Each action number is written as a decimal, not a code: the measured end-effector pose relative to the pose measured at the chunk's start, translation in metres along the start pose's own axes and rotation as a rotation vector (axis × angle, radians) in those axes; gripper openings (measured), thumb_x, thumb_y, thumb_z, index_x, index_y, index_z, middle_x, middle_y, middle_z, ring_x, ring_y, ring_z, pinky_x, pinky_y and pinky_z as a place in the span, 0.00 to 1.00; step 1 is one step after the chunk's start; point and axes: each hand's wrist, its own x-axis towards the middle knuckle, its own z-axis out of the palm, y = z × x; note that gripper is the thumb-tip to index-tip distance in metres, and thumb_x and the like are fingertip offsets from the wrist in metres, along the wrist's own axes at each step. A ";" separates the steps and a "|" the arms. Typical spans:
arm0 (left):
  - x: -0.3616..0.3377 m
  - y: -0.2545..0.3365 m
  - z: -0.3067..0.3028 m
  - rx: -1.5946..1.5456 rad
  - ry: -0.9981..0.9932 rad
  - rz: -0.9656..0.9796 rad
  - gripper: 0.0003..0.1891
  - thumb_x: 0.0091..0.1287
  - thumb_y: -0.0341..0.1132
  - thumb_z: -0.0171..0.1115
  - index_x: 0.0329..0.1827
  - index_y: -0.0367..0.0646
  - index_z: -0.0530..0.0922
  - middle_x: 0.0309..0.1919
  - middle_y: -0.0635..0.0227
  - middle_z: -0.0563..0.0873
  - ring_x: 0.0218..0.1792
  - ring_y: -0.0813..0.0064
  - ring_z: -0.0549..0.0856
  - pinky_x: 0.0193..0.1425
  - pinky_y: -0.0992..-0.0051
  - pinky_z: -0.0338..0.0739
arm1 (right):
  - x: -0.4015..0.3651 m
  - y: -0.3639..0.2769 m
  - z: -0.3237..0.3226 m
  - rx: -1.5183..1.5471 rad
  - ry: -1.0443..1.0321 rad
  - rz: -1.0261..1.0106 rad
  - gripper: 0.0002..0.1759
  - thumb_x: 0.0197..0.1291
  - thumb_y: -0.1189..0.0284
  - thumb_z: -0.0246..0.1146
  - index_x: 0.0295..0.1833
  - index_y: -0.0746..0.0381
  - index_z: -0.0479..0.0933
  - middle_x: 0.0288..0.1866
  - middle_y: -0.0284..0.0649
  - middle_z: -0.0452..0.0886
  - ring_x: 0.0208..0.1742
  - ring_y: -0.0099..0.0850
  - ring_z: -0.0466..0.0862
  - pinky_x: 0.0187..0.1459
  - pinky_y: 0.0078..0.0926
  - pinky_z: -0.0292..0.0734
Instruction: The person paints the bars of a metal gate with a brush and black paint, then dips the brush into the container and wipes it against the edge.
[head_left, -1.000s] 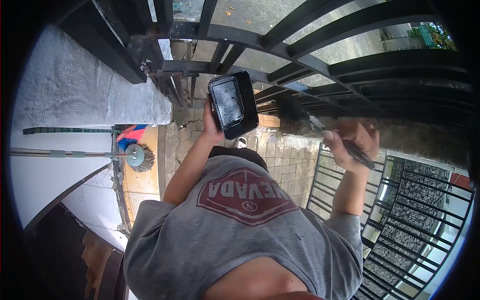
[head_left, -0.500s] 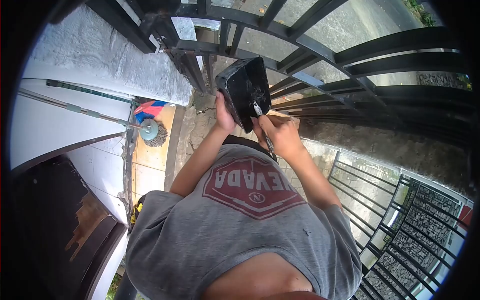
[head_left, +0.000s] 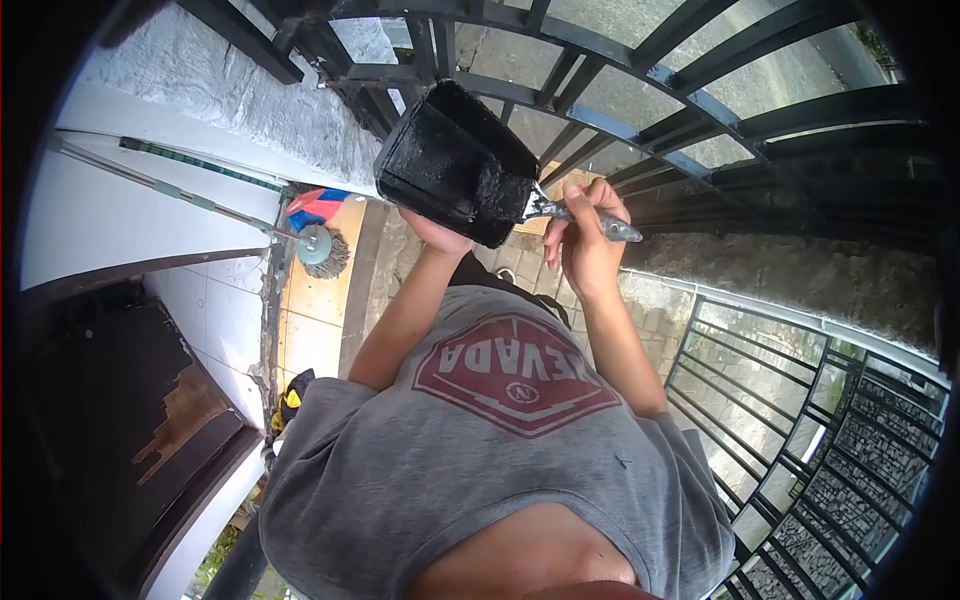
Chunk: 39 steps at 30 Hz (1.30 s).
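Note:
A black paint tray [head_left: 440,160], coated with wet-looking black paint, is held up in front of my chest. My left hand [head_left: 437,233] grips it from below, the fingers mostly hidden behind it. My right hand [head_left: 590,235] is closed around the grey, paint-smeared handle of a paintbrush [head_left: 545,207]. The brush's bristles lie inside the tray at its right end and blend into the black paint.
A black metal fence [head_left: 600,120] curves close beyond the tray. At left, a mop [head_left: 318,245] leans by a rough white wall [head_left: 240,100]. A dark, damaged panel [head_left: 130,390] stands lower left, and another barred gate [head_left: 750,380] is at right.
The tray has tilted and swung left, showing more of its inside. My right hand has moved right and turned, so the brush now lies nearly level with its handle end pointing right.

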 end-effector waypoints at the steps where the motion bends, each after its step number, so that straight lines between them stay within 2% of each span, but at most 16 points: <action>1: 0.005 0.001 -0.003 0.017 -0.064 -0.008 0.40 0.77 0.64 0.33 0.80 0.42 0.63 0.76 0.59 0.71 0.74 0.57 0.73 0.78 0.55 0.67 | 0.000 -0.003 -0.001 -0.084 0.050 -0.108 0.17 0.75 0.71 0.61 0.34 0.58 0.63 0.15 0.44 0.76 0.10 0.30 0.76 0.10 0.23 0.69; 2: 0.007 -0.001 -0.003 0.078 -0.075 0.003 0.41 0.76 0.66 0.34 0.81 0.44 0.62 0.76 0.58 0.70 0.74 0.55 0.73 0.78 0.53 0.67 | 0.000 -0.007 -0.003 -0.168 0.101 -0.216 0.16 0.76 0.69 0.61 0.34 0.58 0.63 0.15 0.44 0.76 0.10 0.29 0.77 0.10 0.23 0.69; 4: 0.010 -0.004 -0.004 0.202 -0.096 0.019 0.44 0.74 0.72 0.35 0.82 0.48 0.60 0.77 0.58 0.69 0.75 0.52 0.71 0.79 0.50 0.67 | 0.002 -0.024 0.007 -0.341 0.128 -0.226 0.20 0.75 0.69 0.63 0.31 0.59 0.61 0.16 0.42 0.78 0.12 0.26 0.77 0.12 0.23 0.68; 5: 0.012 -0.008 -0.012 0.159 -0.226 0.044 0.42 0.76 0.67 0.35 0.80 0.40 0.62 0.77 0.59 0.70 0.75 0.57 0.72 0.79 0.55 0.67 | 0.003 -0.027 0.013 -0.438 0.141 -0.234 0.21 0.75 0.69 0.63 0.30 0.60 0.62 0.16 0.41 0.77 0.12 0.26 0.77 0.12 0.23 0.68; 8: 0.021 -0.015 -0.034 -0.038 -0.410 -0.180 0.40 0.75 0.64 0.48 0.79 0.41 0.65 0.75 0.58 0.71 0.74 0.57 0.73 0.78 0.55 0.67 | 0.012 -0.017 0.030 -0.688 0.219 -0.324 0.22 0.75 0.69 0.63 0.28 0.59 0.62 0.14 0.34 0.73 0.12 0.19 0.75 0.12 0.19 0.65; 10: 0.031 -0.013 -0.036 -0.153 -0.472 -0.323 0.39 0.75 0.63 0.48 0.79 0.41 0.65 0.75 0.57 0.71 0.74 0.57 0.73 0.78 0.55 0.67 | 0.022 -0.008 0.046 -0.756 0.270 -0.334 0.22 0.75 0.69 0.63 0.28 0.59 0.63 0.13 0.34 0.73 0.11 0.20 0.74 0.10 0.19 0.63; 16: 0.067 0.018 -0.047 -0.309 -0.459 -0.529 0.38 0.76 0.62 0.48 0.79 0.42 0.65 0.75 0.57 0.71 0.74 0.57 0.73 0.79 0.55 0.67 | 0.050 -0.007 0.099 -0.316 0.264 0.113 0.17 0.73 0.70 0.63 0.29 0.59 0.68 0.12 0.39 0.74 0.07 0.24 0.71 0.07 0.21 0.58; 18: 0.079 0.026 -0.053 -0.333 -0.454 -0.562 0.38 0.76 0.62 0.48 0.79 0.42 0.65 0.75 0.57 0.71 0.74 0.57 0.73 0.79 0.55 0.67 | 0.058 -0.008 0.098 -0.174 0.272 0.144 0.18 0.72 0.72 0.62 0.28 0.57 0.65 0.13 0.42 0.76 0.06 0.27 0.72 0.07 0.22 0.61; 21: 0.096 0.032 -0.061 -0.366 -0.450 -0.593 0.38 0.76 0.61 0.48 0.79 0.42 0.65 0.75 0.57 0.72 0.74 0.57 0.73 0.79 0.55 0.67 | 0.058 -0.009 0.105 -0.149 0.332 -0.111 0.19 0.73 0.70 0.63 0.28 0.57 0.65 0.13 0.40 0.75 0.06 0.26 0.71 0.07 0.21 0.61; 25: 0.111 0.037 -0.073 -0.405 -0.456 -0.643 0.37 0.77 0.60 0.48 0.79 0.42 0.65 0.75 0.57 0.72 0.74 0.57 0.73 0.79 0.55 0.67 | 0.058 0.031 0.135 -0.591 0.455 -0.325 0.22 0.75 0.69 0.63 0.27 0.59 0.62 0.14 0.34 0.71 0.11 0.19 0.72 0.11 0.21 0.64; 26: 0.114 0.039 -0.075 -0.412 -0.454 -0.657 0.37 0.77 0.60 0.48 0.79 0.42 0.65 0.75 0.57 0.72 0.74 0.57 0.73 0.79 0.55 0.67 | 0.061 0.048 0.133 -0.774 0.453 -0.458 0.23 0.74 0.70 0.64 0.27 0.58 0.62 0.13 0.35 0.72 0.09 0.20 0.71 0.10 0.20 0.61; 29: 0.126 0.045 -0.082 -0.430 -0.453 -0.687 0.36 0.77 0.60 0.48 0.79 0.42 0.65 0.75 0.57 0.72 0.74 0.56 0.73 0.79 0.55 0.67 | 0.060 0.045 0.160 -0.473 0.436 -0.144 0.22 0.74 0.71 0.64 0.27 0.58 0.62 0.12 0.36 0.72 0.07 0.22 0.70 0.08 0.21 0.58; 32: 0.134 0.049 -0.087 -0.440 -0.457 -0.721 0.36 0.77 0.59 0.48 0.79 0.43 0.65 0.75 0.57 0.72 0.74 0.56 0.73 0.79 0.55 0.66 | 0.062 0.038 0.158 -0.412 0.413 0.058 0.21 0.73 0.71 0.65 0.28 0.58 0.62 0.12 0.37 0.72 0.06 0.23 0.70 0.07 0.21 0.56; 33: 0.137 0.048 -0.087 -0.443 -0.464 -0.731 0.36 0.77 0.59 0.48 0.79 0.43 0.65 0.75 0.57 0.72 0.74 0.56 0.73 0.79 0.55 0.66 | 0.062 0.034 0.157 -0.404 0.425 0.053 0.21 0.72 0.70 0.65 0.28 0.57 0.62 0.12 0.36 0.72 0.07 0.24 0.71 0.07 0.20 0.57; 36: 0.145 0.047 -0.090 -0.458 -0.470 -0.768 0.35 0.78 0.58 0.48 0.79 0.43 0.65 0.75 0.56 0.72 0.74 0.56 0.72 0.80 0.55 0.66 | 0.060 0.034 0.152 -0.282 0.534 -0.192 0.20 0.73 0.70 0.64 0.28 0.57 0.63 0.13 0.35 0.71 0.07 0.24 0.71 0.07 0.20 0.58; 39: 0.149 0.047 -0.092 -0.473 -0.471 -0.804 0.35 0.78 0.58 0.48 0.79 0.43 0.65 0.75 0.56 0.72 0.74 0.56 0.72 0.80 0.55 0.66 | 0.062 0.049 0.171 -0.448 0.591 -0.383 0.22 0.74 0.70 0.65 0.27 0.57 0.62 0.14 0.32 0.70 0.09 0.21 0.71 0.09 0.20 0.59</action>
